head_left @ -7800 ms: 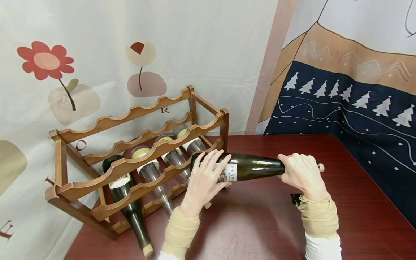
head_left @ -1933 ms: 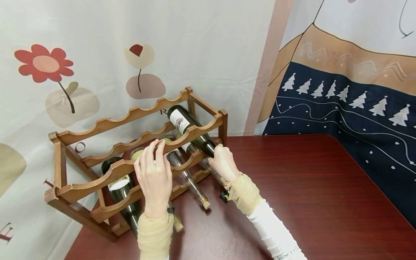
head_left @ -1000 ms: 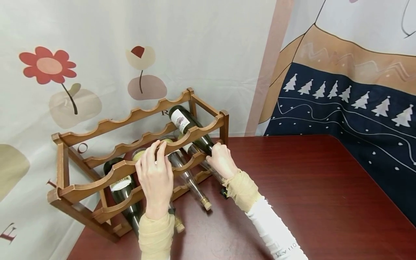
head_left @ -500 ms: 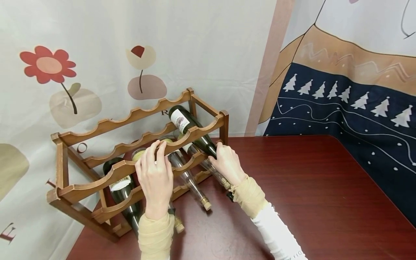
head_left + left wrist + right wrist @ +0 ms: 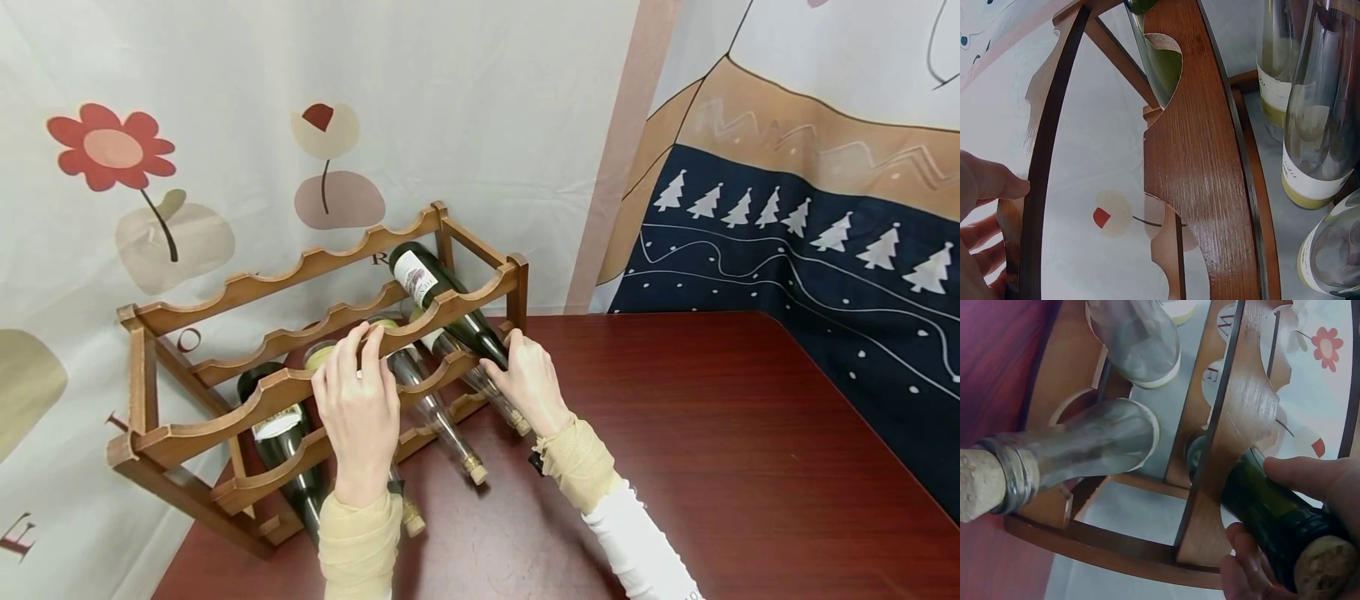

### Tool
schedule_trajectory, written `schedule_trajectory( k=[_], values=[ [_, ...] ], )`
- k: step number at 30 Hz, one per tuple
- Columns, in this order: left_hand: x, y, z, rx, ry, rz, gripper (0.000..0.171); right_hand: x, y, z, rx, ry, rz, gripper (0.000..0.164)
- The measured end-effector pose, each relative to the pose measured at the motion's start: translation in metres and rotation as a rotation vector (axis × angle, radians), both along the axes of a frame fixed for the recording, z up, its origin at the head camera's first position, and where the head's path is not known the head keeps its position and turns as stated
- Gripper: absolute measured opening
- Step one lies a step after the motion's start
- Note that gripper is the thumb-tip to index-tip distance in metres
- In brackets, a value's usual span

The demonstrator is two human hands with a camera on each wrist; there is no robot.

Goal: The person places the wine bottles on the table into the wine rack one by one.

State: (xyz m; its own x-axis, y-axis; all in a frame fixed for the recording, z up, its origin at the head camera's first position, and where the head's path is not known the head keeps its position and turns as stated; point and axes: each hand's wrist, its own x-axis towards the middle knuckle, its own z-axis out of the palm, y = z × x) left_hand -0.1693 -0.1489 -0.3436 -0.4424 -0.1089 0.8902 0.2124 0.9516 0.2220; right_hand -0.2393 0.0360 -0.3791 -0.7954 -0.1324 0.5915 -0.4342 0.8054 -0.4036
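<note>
A dark green wine bottle [image 5: 416,279] with a white label lies in the rightmost top slot of the wooden wine rack [image 5: 187,444], its neck sloping toward the front. My right hand [image 5: 531,385] holds that neck, thumb on one side and curled fingers on the other; the corked end [image 5: 1325,565] shows beside the palm in the right wrist view. With my left hand [image 5: 358,417] I grip the rack's upper front rail. The left wrist view shows the thumb [image 5: 1004,181] on one face of the rail and the fingers on the other.
Below lie another dark green bottle [image 5: 285,442] at the left and three clear corked bottles, one in the middle [image 5: 442,425], their necks jutting out over the red-brown table [image 5: 712,433]. A printed curtain [image 5: 510,125] hangs close behind the rack.
Earlier both hands held the green bottle level, right of the rack; now it lies in the top row. My left hand moved to the rail. Lately my right hand slid slightly down-right, its fingers looser.
</note>
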Motion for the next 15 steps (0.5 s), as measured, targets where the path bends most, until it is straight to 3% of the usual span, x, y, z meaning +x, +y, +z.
schedule_trajectory(
  k=[15],
  values=[
    [-0.0004, -0.0002, 0.0001, -0.002, 0.0, 0.004, 0.038, -0.003, 0.001, -0.0033, -0.065, -0.036, 0.005, 0.03]
  ],
)
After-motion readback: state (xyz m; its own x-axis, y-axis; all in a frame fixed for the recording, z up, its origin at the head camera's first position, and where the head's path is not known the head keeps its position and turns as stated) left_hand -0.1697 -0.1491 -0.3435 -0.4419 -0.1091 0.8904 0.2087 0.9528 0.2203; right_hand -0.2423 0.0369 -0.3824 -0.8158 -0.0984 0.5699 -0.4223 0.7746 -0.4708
